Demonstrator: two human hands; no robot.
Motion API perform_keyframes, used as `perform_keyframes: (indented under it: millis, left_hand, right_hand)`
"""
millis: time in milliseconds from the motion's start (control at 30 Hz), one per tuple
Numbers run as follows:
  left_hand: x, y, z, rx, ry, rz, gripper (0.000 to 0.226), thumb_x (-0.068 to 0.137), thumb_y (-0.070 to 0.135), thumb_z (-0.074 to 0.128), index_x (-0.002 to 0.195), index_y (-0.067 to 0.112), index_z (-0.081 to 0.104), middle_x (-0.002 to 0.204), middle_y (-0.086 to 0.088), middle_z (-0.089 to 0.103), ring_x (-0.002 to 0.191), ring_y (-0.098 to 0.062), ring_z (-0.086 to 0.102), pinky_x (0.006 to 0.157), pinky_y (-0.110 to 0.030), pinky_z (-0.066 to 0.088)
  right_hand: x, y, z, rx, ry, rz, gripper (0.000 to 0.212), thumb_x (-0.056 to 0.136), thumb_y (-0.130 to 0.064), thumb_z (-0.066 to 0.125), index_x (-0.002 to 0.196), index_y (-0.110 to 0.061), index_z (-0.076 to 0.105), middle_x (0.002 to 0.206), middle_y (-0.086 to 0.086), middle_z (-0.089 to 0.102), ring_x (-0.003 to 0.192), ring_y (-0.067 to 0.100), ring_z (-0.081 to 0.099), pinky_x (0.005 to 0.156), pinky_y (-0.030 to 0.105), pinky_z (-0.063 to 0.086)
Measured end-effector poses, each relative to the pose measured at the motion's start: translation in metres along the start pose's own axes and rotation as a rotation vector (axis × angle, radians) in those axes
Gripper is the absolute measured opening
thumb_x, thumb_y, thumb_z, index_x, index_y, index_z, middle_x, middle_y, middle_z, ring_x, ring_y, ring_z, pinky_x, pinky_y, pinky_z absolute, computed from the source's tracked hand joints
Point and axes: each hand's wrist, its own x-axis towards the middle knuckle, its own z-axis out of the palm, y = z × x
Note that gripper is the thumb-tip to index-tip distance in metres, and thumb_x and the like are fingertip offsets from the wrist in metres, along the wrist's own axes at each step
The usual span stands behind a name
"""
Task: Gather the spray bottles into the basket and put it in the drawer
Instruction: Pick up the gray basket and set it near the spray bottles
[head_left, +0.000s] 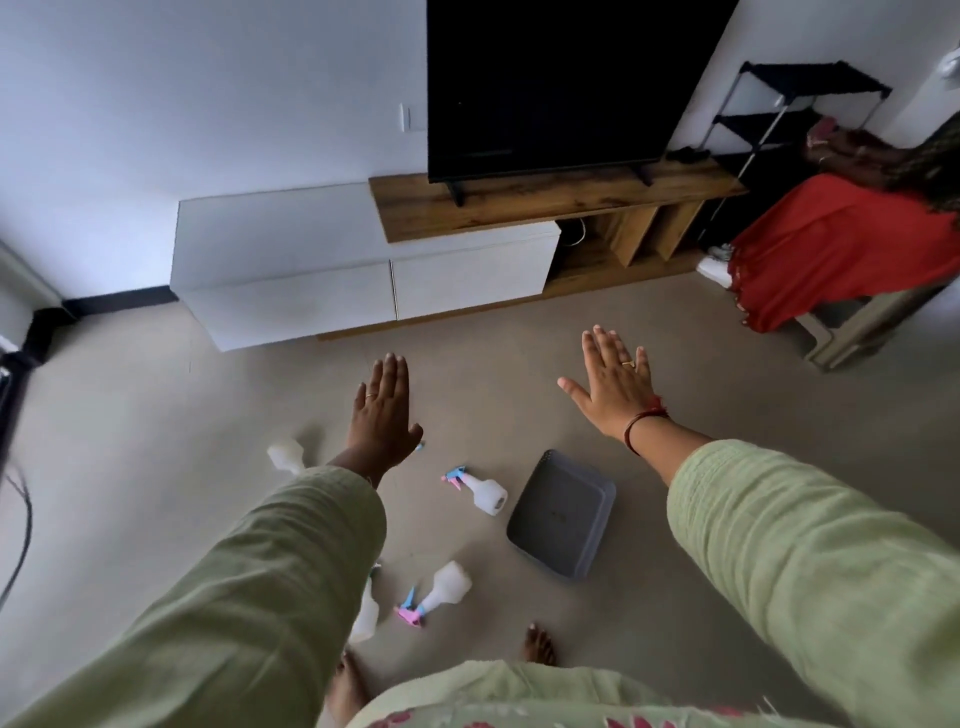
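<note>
I see white spray bottles (485, 496) with pink-and-blue trigger heads on the beige floor (727, 389), and a dark grey basket (563, 514). The person's sleeves (260, 597) are pale green, and the hem (519, 691) has a red floral print. The right hand (615, 382) wears a red thread band (641, 423). Drawer fronts (363, 291) are white, the stand's top (545, 200) brown wood-grain, the screen (561, 78) black, the draped cloth (831, 249) red.

White walls (208, 104), beige floor (156, 441), television (561, 83)

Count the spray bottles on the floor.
4. One bottle left of the left sleeve, one beside the basket, one near the feet, one half under that sleeve. The left hand may hide a fifth.
</note>
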Motion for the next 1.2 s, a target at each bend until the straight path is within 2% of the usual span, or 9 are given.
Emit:
perform_keyframes:
  millis: [167, 400, 833, 1200]
  left_hand:
    - [-0.006, 0.051, 0.034, -0.052, -0.007, -0.13, 0.093, 0.091, 0.035, 0.054, 0.154, 0.005, -0.008, 0.164, -0.013, -0.009, 0.153, -0.027, -0.005, 0.124, -0.041, 0.008]
    - [-0.019, 0.101, 0.081, -0.078, -0.133, -0.208, 0.093, 0.091, 0.036, 0.053, 0.154, 0.004, -0.008, 0.164, -0.012, -0.01, 0.153, -0.027, -0.005, 0.124, -0.039, 0.01]
    - [0.04, 0.138, 0.134, -0.319, -0.219, -0.39, 0.094, 0.092, 0.033, 0.055, 0.153, 0.002, -0.009, 0.164, -0.012, -0.009, 0.153, -0.027, -0.005, 0.124, -0.038, 0.008]
    - [0.069, 0.165, 0.228, -0.557, -0.332, -0.705, 0.094, 0.091, 0.037, 0.057, 0.154, 0.003, -0.004, 0.164, -0.014, -0.003, 0.153, -0.028, -0.002, 0.123, -0.037, 0.007]
  right_hand:
    - [0.017, 0.064, 0.017, 0.008, -0.058, -0.041, 0.076, 0.094, -0.058, 0.027, 0.151, -0.014, 0.003, 0.161, 0.007, 0.002, 0.149, 0.024, 0.004, 0.118, 0.051, 0.006]
    - [0.039, 0.116, 0.039, 0.04, -0.116, -0.053, 0.076, 0.094, -0.058, 0.029, 0.151, -0.014, 0.006, 0.161, 0.008, 0.004, 0.149, 0.025, 0.005, 0.118, 0.051, 0.008]
    - [0.092, 0.144, 0.072, -0.03, -0.194, -0.13, 0.075, 0.094, -0.057, 0.031, 0.151, -0.014, 0.01, 0.161, 0.006, 0.007, 0.149, 0.024, 0.007, 0.119, 0.05, 0.01]
    - [0.162, 0.172, 0.155, -0.015, -0.309, -0.2, 0.074, 0.094, -0.055, 0.034, 0.15, -0.013, 0.014, 0.16, 0.008, 0.011, 0.148, 0.026, 0.009, 0.118, 0.049, 0.012]
